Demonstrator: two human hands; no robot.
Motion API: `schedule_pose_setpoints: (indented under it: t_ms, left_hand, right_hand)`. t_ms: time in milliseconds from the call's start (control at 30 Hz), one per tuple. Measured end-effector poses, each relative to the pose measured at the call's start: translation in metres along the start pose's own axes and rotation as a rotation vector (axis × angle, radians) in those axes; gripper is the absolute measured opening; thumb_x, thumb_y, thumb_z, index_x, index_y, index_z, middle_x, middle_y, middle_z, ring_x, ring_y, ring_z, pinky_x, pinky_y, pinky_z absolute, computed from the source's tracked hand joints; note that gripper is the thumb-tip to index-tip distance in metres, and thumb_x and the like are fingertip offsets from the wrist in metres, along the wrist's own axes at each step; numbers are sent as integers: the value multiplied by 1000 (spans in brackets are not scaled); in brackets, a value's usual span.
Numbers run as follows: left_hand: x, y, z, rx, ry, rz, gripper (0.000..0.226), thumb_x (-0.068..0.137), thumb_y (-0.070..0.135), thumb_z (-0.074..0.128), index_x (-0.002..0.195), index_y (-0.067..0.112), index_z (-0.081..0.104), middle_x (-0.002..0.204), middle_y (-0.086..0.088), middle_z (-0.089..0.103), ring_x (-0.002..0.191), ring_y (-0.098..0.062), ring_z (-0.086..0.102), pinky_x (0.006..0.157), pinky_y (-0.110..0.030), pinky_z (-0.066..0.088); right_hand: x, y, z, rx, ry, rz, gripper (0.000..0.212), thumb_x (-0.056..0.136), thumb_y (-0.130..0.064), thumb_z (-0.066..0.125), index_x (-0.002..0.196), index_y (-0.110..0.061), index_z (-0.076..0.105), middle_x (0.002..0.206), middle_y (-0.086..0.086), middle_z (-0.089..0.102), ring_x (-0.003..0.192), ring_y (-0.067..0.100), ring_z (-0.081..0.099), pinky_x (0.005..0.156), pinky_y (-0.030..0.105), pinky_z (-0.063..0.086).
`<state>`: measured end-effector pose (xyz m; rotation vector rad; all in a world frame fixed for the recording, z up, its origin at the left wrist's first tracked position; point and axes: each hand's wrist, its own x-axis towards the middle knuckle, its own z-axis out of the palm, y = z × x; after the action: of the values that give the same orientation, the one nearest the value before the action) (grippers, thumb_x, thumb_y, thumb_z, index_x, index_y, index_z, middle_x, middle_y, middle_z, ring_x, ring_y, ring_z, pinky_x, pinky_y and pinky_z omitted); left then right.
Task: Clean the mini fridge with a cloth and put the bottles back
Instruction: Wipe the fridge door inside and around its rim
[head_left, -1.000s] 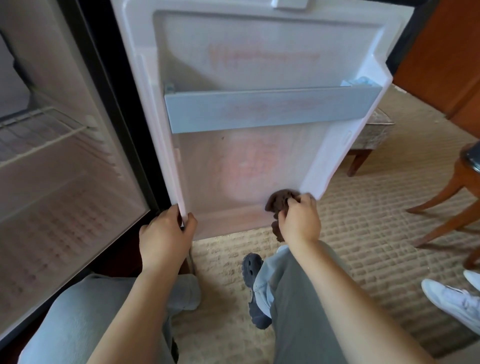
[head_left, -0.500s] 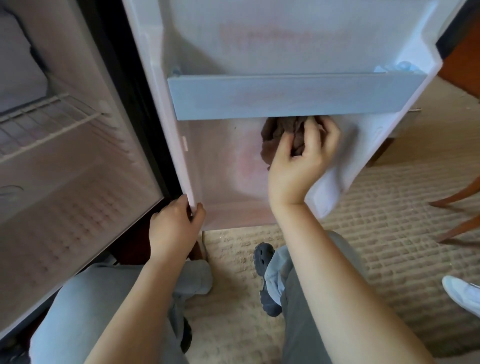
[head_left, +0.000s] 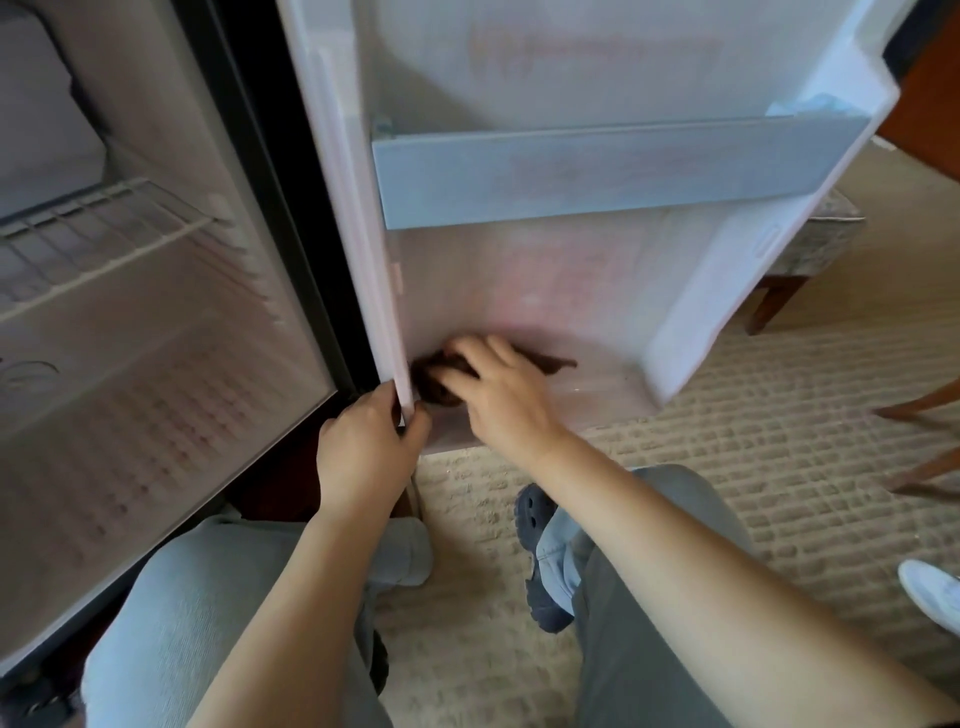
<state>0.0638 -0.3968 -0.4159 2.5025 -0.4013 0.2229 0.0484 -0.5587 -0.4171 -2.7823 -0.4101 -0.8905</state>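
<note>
The white mini fridge stands open, its interior (head_left: 156, 364) at left and its door (head_left: 571, 291) swung toward me. My left hand (head_left: 363, 441) grips the door's bottom left edge. My right hand (head_left: 498, 389) presses a dark brown cloth (head_left: 436, 384) against the lower left of the door's inner panel, fingers spread over it. A grey-blue shelf bar (head_left: 597, 171) crosses the door above. No bottles are in view.
A wire shelf (head_left: 104, 244) sits inside the fridge. Beige carpet (head_left: 779, 467) covers the floor. An upholstered stool (head_left: 810, 244) stands behind the door and wooden chair legs (head_left: 919, 415) at right. A white shoe (head_left: 930, 587) is at the right edge.
My right hand has swept the cloth from just under the shelf bar down and left to the door's bottom corner. My left hand has kept hold of the door edge.
</note>
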Motion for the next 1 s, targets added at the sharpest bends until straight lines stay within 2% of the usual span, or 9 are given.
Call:
schedule_pose_setpoints:
  t_ms: [100, 233, 367, 500, 600, 667, 733, 800, 1000]
  left_hand:
    - [-1, -1, -1, 25, 25, 22, 20, 89, 27, 60, 74, 17, 51, 57, 10, 39, 54, -19, 42, 58, -30, 33]
    - [-2, -5, 4, 105, 57, 94, 21, 89, 25, 63, 77, 8, 57, 55, 1, 47, 48, -27, 49, 54, -30, 36]
    - [-2, -6, 11, 164, 80, 123, 28, 89, 29, 52, 73, 6, 55, 53, -7, 55, 43, -29, 52, 52, -31, 38]
    - [0, -1, 18, 150, 98, 89, 37, 88, 38, 34, 71, 10, 50, 52, -4, 53, 42, -26, 48, 52, -32, 41]
    - [3, 3, 21, 130, 107, 66, 28, 92, 30, 47, 70, 13, 44, 51, -2, 51, 42, -21, 39, 55, -31, 36]
    - [4, 6, 22, 143, 115, 68, 27, 90, 26, 53, 69, 13, 43, 50, -1, 47, 41, -20, 35, 54, -30, 32]
    - [5, 7, 24, 184, 121, 80, 30, 91, 30, 47, 69, 9, 47, 48, -2, 47, 38, -20, 35, 52, -28, 31]
    - [6, 7, 26, 213, 110, 73, 36, 91, 34, 40, 72, 5, 51, 48, -6, 51, 37, -22, 41, 51, -28, 32]
    - [7, 11, 28, 171, 59, 41, 26, 91, 22, 55, 75, 2, 52, 50, -10, 53, 38, -22, 41, 46, -27, 31]
  right_hand:
    - [-36, -6, 23, 18, -212, 147, 45, 72, 3, 51, 109, -13, 71, 112, 8, 61, 97, 29, 54, 61, 35, 52]
    - [-33, -15, 21, -56, -277, 189, 44, 67, 3, 60, 107, -11, 71, 111, 9, 60, 95, 32, 55, 57, 32, 45]
    - [-42, 15, 1, -314, -314, 105, 23, 68, -6, 56, 82, -11, 73, 100, 10, 64, 85, 31, 59, 60, 34, 50]
    - [-54, 81, -28, -648, -502, 186, 33, 71, -11, 40, 64, -10, 72, 91, 12, 65, 83, 31, 59, 64, 36, 49]
    - [-55, 106, -40, -854, -668, 277, 43, 80, -15, 36, 93, -16, 77, 115, 7, 63, 109, 26, 56, 91, 35, 46]
    - [-53, 112, -32, -891, -705, 291, 47, 90, -13, 30, 127, -8, 59, 139, 12, 44, 131, 29, 38, 109, 38, 31]
    - [-40, 111, -25, -823, -714, 387, 43, 96, -13, 32, 134, -4, 49, 143, 15, 34, 134, 31, 29, 112, 39, 23]
    - [-31, 111, -21, -736, -684, 467, 39, 95, -12, 38, 130, -5, 53, 138, 13, 38, 129, 30, 32, 111, 37, 26]
    - [-40, 104, -11, -227, -410, 748, 38, 89, -6, 51, 127, -7, 58, 138, 8, 43, 119, 29, 42, 98, 35, 41]
